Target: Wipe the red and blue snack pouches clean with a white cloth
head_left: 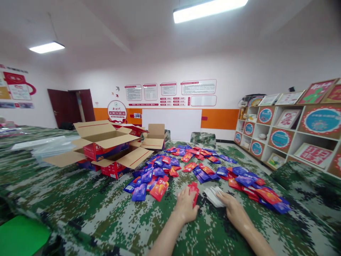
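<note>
- Here, toward our counter's near edge: red packet, likely slippery; left hand atop, grip indeterminable.
- White stack, likely pliant; right hand gripping one end, sensibly.

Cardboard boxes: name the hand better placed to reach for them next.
Probably the left hand: it is nearer the cardboard boxes, which stand on its side, though it touches a red packet. The right hand is farther away and holds a white stack.

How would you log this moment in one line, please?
Left hand: touching red packaging; right hand: gripping white stack; loose packets: on camouflage cloth; cardboard boxes: open
</note>
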The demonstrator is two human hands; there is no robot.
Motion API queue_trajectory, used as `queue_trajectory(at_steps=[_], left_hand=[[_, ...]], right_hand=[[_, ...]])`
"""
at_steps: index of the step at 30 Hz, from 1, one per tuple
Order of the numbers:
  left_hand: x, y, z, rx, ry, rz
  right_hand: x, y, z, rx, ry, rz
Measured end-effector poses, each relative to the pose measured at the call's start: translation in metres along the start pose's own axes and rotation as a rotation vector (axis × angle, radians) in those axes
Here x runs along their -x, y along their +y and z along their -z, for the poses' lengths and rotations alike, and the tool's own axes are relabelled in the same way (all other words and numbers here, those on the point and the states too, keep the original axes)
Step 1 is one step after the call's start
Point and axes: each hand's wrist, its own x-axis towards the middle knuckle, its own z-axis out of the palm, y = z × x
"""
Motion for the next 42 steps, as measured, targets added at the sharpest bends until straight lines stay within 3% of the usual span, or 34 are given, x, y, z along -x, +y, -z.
queue_trajectory(at_steps=[5, 9, 13, 18, 21, 27, 33, 38, 42], left_hand=[[0.002, -0.002, -0.002, 0.007, 0.017, 0.001], [-0.002, -0.016, 0.008, 0.057, 0.076, -0.026], [-0.015, -0.056, 0.045, 0.057, 0.245, -0.01], [-0.023, -0.123, 0.098, -0.091, 0.319, 0.232], [-0.015, -0.151, 0.111, -0.139, 0.342, 0.334], [0.005, -0.171, 0.093, -0.222, 0.263, 0.43], [0.004, -0.188, 0.072, -0.403, 0.232, 0.417], [0.001, -0.202, 0.07, -0.445, 0.219, 0.384], [0.001, -0.197, 0.074, -0.471, 0.244, 0.384]], right_hand=[[0.002, 0.005, 0.0, -0.045, -0.01, 0.019], [0.003, 0.009, -0.001, -0.05, -0.015, 0.018], [0.002, 0.013, -0.004, -0.034, -0.018, 0.02], [0.002, 0.017, -0.007, -0.009, -0.028, 0.029], [0.002, 0.019, -0.007, -0.021, -0.034, 0.038], [0.001, 0.01, -0.001, -0.046, -0.058, 0.003], [0.001, -0.005, 0.009, -0.086, -0.014, -0.004], [0.003, -0.008, 0.01, -0.085, -0.002, -0.003], [0.004, -0.007, 0.01, -0.097, -0.01, 0.006]])
